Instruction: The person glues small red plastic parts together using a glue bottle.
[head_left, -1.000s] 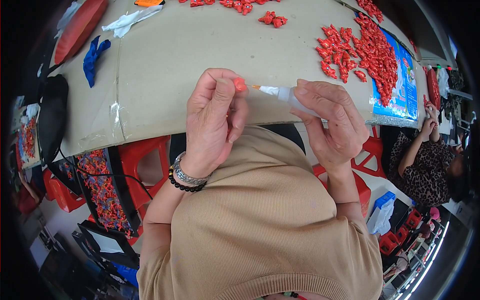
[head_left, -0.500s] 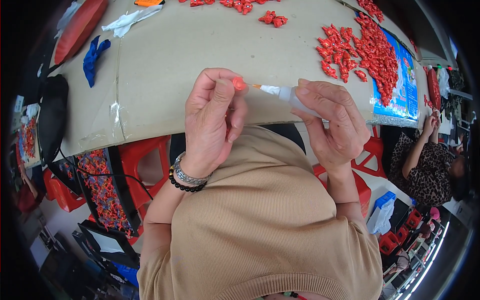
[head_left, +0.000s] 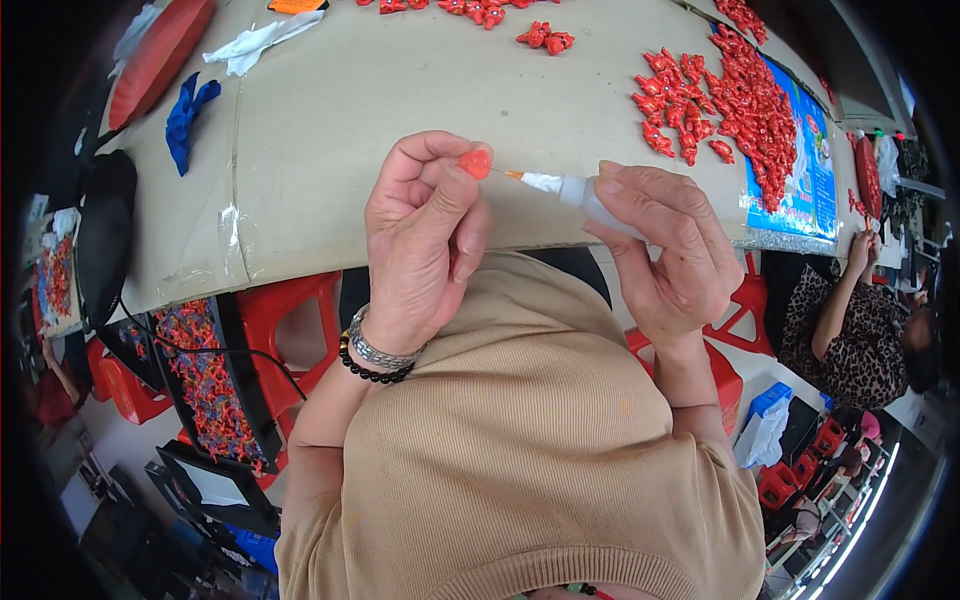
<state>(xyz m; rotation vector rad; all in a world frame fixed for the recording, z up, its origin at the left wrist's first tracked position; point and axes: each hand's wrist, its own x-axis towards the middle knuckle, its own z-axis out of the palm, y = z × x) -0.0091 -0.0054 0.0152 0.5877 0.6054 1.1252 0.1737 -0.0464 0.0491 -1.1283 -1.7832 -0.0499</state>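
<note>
Between thumb and forefinger, my left hand [head_left: 425, 225] pinches a small red piece [head_left: 475, 163], rounded on the side that shows. My right hand [head_left: 675, 235] is wrapped round a translucent squeeze bottle [head_left: 600, 205] with a white-wrapped neck and a thin needle tip on an orange base. That needle points left at the red piece, its end at or very near the surface; whether it touches I cannot tell. Both hands are above the near part of the table [head_left: 340, 130].
Small glossy red figures lie in a big heap [head_left: 755, 120] at the right, partly on a blue printed sheet [head_left: 820, 170]. A smaller cluster [head_left: 546, 38] lies at the far middle. Left are a blue cloth [head_left: 188, 120], a white tissue [head_left: 262, 42] and a red tray [head_left: 160, 65]. Another person [head_left: 855, 320] sits at right.
My left hand has turned the red piece, so a smoother, rounder side shows now. The bottle has shifted very slightly; both hands keep their hold.
</note>
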